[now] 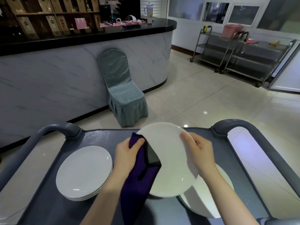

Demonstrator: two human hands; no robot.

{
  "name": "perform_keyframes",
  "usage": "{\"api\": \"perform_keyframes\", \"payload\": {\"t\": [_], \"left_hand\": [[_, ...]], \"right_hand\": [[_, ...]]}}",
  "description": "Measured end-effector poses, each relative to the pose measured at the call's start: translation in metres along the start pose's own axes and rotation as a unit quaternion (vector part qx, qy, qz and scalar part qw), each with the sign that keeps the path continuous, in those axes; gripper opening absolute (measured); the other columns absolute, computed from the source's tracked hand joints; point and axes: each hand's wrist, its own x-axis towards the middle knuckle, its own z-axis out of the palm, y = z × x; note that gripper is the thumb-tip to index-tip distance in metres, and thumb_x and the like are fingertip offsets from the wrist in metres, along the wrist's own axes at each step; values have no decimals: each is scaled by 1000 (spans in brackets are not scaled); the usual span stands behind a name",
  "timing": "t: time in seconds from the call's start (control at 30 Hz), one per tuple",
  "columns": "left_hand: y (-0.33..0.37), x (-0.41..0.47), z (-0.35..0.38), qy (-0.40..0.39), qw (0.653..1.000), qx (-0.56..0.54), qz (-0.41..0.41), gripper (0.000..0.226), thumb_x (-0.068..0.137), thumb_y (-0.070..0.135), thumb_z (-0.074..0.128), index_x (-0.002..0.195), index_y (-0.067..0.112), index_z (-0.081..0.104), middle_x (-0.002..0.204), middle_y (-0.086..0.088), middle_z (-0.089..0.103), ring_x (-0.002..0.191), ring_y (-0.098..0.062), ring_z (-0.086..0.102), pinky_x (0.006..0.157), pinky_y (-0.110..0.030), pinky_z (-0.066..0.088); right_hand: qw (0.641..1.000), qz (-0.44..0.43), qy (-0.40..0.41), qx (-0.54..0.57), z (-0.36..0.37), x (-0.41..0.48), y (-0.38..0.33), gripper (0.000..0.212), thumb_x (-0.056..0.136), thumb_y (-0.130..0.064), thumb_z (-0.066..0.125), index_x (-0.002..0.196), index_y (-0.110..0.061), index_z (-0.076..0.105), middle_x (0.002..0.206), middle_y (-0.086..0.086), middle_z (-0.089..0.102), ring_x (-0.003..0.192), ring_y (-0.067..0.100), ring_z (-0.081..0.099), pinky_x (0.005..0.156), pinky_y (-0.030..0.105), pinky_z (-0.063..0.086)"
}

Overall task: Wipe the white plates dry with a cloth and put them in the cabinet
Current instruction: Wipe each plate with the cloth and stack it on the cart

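Observation:
A white plate is held tilted above the grey cart. My right hand grips its right rim, thumb on the face. My left hand holds a dark purple cloth against the plate's left edge; the cloth hangs down over the plate's lower left. A stack of white plates lies on the cart to the left. Another white plate or stack sits under the held plate at the right, partly hidden.
The cart's curved grey handles rise at the far left and far right corners. Beyond it stand a covered teal chair, a marble-fronted bar counter and steel trolleys on the tiled floor at the back right.

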Motion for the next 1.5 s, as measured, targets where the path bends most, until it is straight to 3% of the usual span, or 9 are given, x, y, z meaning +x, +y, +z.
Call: {"api": "perform_keyframes", "payload": {"t": [0.1,0.17,0.33,0.57,0.83,1.07,1.17,1.33,1.5], "left_hand": [[-12,-20,20,118,978,-137,-104,20,93,31,65,78,22,74,82,1,75,79,-17,67,76,-33,54],[-14,-22,24,146,968,-162,-126,19,93,32,65,79,21,73,79,6,75,78,-15,67,76,-33,55],[-6,-2,-11,93,996,-4,7,20,91,29,67,71,25,69,66,10,70,63,-7,60,61,-22,48],[7,-1,1,-192,958,146,153,20,81,26,77,69,38,68,60,14,63,58,5,52,59,-12,40],[-20,-17,-7,-2,1000,10,2,27,92,24,66,66,22,63,61,5,65,57,-8,54,58,-25,44],[12,-1,-2,-217,944,206,137,20,83,33,75,67,29,65,60,10,62,57,2,51,56,-13,39],[11,-2,-4,-177,963,161,124,20,86,31,73,67,32,66,62,9,65,57,2,54,55,-12,40],[-12,-12,-9,-10,1000,27,9,26,91,30,66,66,23,64,62,1,67,57,-7,56,52,-17,43],[-1,-4,-11,-127,985,91,71,26,87,26,72,63,31,66,59,10,65,55,1,55,54,-13,42]], "right_hand": [[973,82,177,120,26,-15,1,49,98,-27,55,53,-30,40,54,-15,35,51,5,32,46,13,29],[968,101,185,136,36,-26,6,39,101,-28,51,63,-33,55,58,-19,52,54,0,45,52,9,37],[997,66,-11,36,2,-7,9,4,96,-27,62,94,-29,65,68,-1,61,66,13,52,68,30,44],[929,-101,-297,-196,11,9,-13,22,97,-40,59,77,-31,63,65,-13,58,63,1,50,62,15,37],[996,-4,-76,-54,-5,8,12,40,98,-28,60,68,-5,49,63,-2,40,61,9,34,57,24,29],[955,-83,-252,-130,13,-6,4,36,98,-35,61,65,-20,58,59,-6,49,59,2,40,58,18,33],[970,-73,-207,-105,6,0,1,31,96,-32,63,68,-19,65,64,0,58,62,1,44,61,21,36],[998,-3,-44,-35,-6,4,8,44,99,-27,59,62,-10,43,60,-5,36,58,7,31,53,22,26],[980,-56,-166,-91,3,-2,6,46,98,-28,60,55,-32,47,54,-15,42,56,2,36,55,17,31]]}}
